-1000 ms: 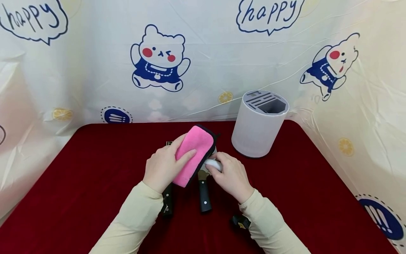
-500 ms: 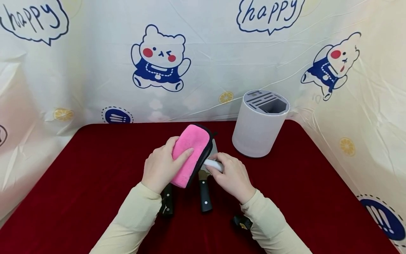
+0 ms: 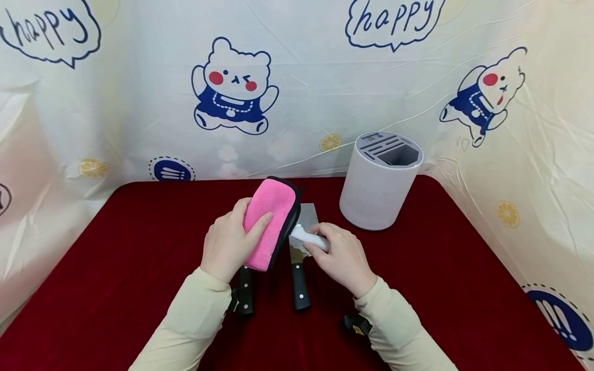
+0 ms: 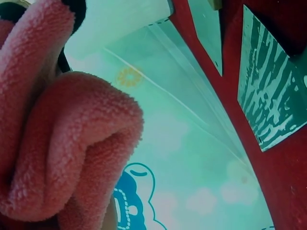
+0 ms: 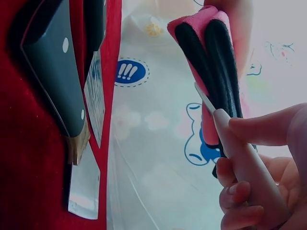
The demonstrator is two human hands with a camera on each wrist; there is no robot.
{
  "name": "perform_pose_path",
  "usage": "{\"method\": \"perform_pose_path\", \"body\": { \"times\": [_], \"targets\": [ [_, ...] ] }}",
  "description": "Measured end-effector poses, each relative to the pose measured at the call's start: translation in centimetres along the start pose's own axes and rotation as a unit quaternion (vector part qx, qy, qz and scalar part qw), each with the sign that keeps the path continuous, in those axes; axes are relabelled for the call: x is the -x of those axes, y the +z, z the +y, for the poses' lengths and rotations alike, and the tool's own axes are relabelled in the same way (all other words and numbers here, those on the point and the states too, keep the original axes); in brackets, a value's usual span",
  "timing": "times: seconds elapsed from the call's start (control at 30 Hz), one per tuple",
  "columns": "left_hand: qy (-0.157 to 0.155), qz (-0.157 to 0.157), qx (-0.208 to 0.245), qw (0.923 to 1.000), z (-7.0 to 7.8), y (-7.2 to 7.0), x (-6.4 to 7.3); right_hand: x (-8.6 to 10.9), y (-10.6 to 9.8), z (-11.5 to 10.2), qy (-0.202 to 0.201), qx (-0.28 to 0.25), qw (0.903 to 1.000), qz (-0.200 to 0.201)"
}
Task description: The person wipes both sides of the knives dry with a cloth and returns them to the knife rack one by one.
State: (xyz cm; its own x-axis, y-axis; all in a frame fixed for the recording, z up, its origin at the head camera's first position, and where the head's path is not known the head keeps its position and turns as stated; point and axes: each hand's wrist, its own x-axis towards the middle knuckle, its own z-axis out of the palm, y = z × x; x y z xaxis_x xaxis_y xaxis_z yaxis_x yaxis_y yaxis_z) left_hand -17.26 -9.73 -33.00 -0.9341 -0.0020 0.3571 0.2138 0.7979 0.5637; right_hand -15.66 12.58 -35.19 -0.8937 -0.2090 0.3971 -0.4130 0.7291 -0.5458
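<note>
My left hand (image 3: 227, 239) grips a folded pink cloth (image 3: 266, 221) with black edging, thumb across its top. A white-handled knife (image 5: 249, 167) is held in my right hand (image 3: 341, 252), its thumb along the handle. The thin blade (image 5: 205, 99) points at the cloth's black-edged fold; its tip shows against the pink fabric in the right wrist view. Below both hands lies a cleaver (image 3: 300, 286) with a black riveted handle and a broad blade. Left of it lies another black-handled knife (image 3: 245, 293), its blade hidden by the left hand and cloth in the head view.
A white cylindrical knife block (image 3: 371, 201) with a grey slotted top stands at the back right. Dark red cloth covers the table (image 3: 441, 288). Behind hangs a pale curtain (image 3: 306, 93) with printed bears.
The left hand and pink cloth have shifted left. More of the white knife and of the cleaver's blade now shows beside the cloth. The right hand stays nearly in place.
</note>
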Motion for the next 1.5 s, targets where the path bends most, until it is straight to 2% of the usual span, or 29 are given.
{"method": "perform_pose_path", "body": {
  "times": [0.2, 0.47, 0.7, 0.83, 1.03, 1.5],
  "targets": [
    [-0.015, 0.011, 0.001, 0.9998, -0.4, -0.4, -0.1, -0.1, -0.3, 0.2, 0.002, -0.005, 1.0, -0.001],
    [-0.054, 0.027, -0.015, 0.9981, -0.9, -0.8, -0.4, -0.1, -0.6, 0.2, 0.008, -0.003, 1.0, -0.001],
    [-0.054, 0.042, 0.011, 0.9976, -1.5, -0.7, -0.5, -0.1, -0.8, 0.2, 0.013, -0.005, 0.9999, -0.005],
    [-0.069, 0.03, 0.039, 0.9964, -1.5, -0.8, -0.4, -0.2, -0.8, 0.2, 0.017, -0.006, 0.9998, -0.008],
    [-0.103, -0.001, 0.093, 0.9903, -1.3, -0.7, -0.3, -0.1, -0.8, 0.2, 0.019, -0.006, 0.9997, -0.011],
    [-0.108, -0.019, 0.137, 0.9845, -0.5, 0.3, 0.2, -0.1, -0.5, 0.4, 0.016, 0.004, 0.9998, -0.009]
  ]
}}
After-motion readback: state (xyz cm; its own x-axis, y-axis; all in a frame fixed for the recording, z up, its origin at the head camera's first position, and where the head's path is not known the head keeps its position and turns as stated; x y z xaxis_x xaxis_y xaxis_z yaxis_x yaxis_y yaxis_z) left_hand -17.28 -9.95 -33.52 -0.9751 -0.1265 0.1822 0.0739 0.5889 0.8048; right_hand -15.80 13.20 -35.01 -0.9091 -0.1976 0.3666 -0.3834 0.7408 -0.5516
